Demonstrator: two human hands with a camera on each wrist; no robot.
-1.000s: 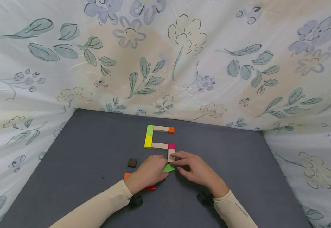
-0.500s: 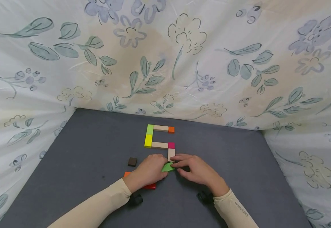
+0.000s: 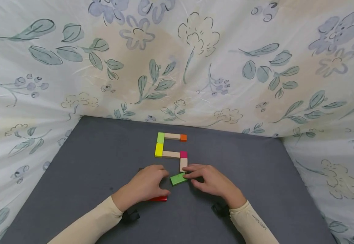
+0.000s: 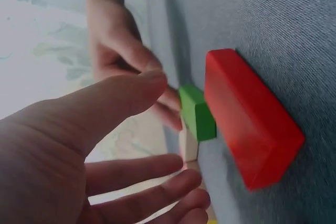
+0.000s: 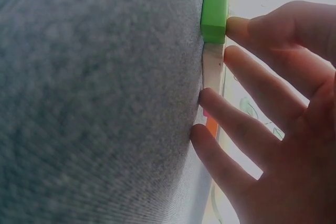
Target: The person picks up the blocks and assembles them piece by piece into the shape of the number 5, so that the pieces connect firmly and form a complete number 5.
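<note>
A green block (image 3: 178, 179) lies slantwise just below an upright-running pale wooden block (image 3: 183, 164) at the lower end of a block outline. My right hand (image 3: 211, 181) rests fingertips on the green block and on the pale one, fingers fairly straight and spread. To the left, my left hand (image 3: 144, 184) hovers above a red block (image 3: 160, 199), apart from the green one. Its thumb and fingers are spread with nothing between them in the left wrist view. The red block (image 4: 249, 121) lies beyond the thumb there. A dark block is mostly hidden behind the left hand.
The outline continues upward: a magenta cube (image 3: 183, 154), a pale block (image 3: 171, 154), a yellow block (image 3: 159, 150), a lime block (image 3: 160, 137), another pale block (image 3: 172, 136) and an orange cube (image 3: 183, 138). A floral cloth (image 3: 164, 74) hangs around the dark grey table (image 3: 241, 159).
My left hand has let go of the green block and moved left, baring the block and covering the orange and dark blocks. The right hand has stayed nearly still.
</note>
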